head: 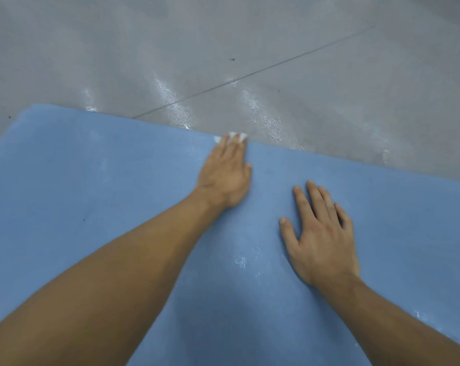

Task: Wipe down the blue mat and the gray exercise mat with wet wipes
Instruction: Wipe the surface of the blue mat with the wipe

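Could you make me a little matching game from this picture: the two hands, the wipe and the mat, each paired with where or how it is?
1 left hand
2 right hand
3 wipe
4 mat

a blue, under both hands
b flat on the mat, empty
c white, showing past fingertips
d pressing the wipe at the mat's far edge

Pairs: 1-d, 2-b, 3-c, 4-a

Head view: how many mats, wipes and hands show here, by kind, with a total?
Mats: 1, the blue mat
Wipes: 1, a wipe under the left hand
Hands: 2, left hand and right hand
Total: 4; the gray surface beyond is uncounted, floor or mat unclear
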